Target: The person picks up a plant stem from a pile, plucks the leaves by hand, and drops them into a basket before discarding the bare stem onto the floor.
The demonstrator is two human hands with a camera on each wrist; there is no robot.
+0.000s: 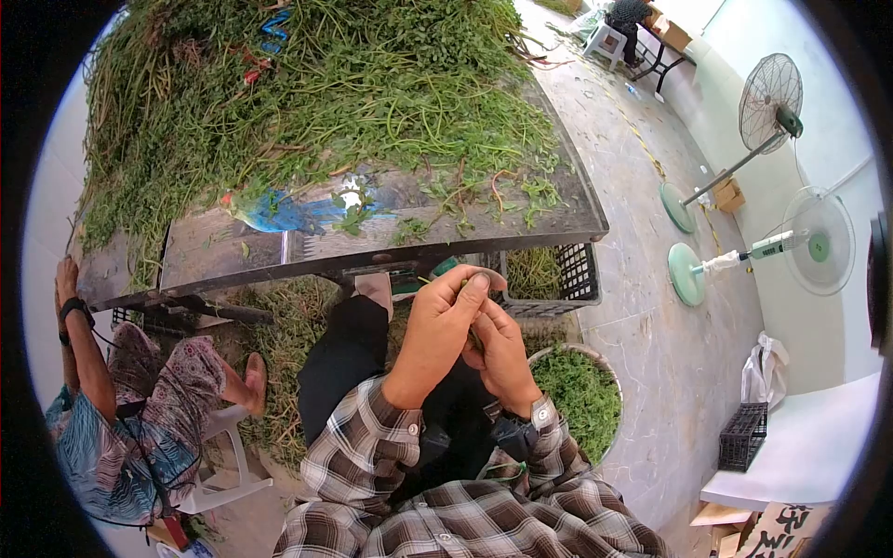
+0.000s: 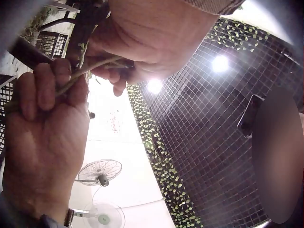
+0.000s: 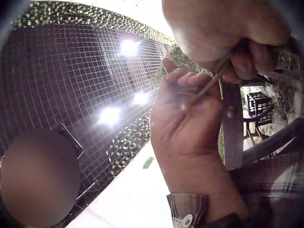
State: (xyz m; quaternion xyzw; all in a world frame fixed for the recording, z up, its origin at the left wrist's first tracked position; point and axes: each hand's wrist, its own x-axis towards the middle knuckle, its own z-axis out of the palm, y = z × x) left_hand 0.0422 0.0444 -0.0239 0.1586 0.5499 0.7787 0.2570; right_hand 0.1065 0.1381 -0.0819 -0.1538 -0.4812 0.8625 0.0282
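Both hands meet over the lap, below the table edge. In the head view the left hand (image 1: pixel 435 325) curls its fingers with the thumb on top, and the right hand (image 1: pixel 502 358) is beside it. Thin green stems (image 2: pixel 88 69) run between the hands in the left wrist view, pinched by the left hand (image 2: pixel 152 40) above and the curled fingers of the right hand (image 2: pixel 50 123) below. The right wrist view shows the stems (image 3: pixel 208 87) crossing the left palm (image 3: pixel 187 121) toward the right hand (image 3: pixel 228 33). Fingers hide part of the stems.
A large heap of leafy stems (image 1: pixel 372 102) covers much of the table (image 1: pixel 214 251). Beneath stands a black crate (image 1: pixel 579 279); a round basket (image 1: pixel 616 400) of greens is at the right. A seated person (image 1: pixel 121 418) is at the left. Fans (image 1: pixel 770 102) stand by the wall.
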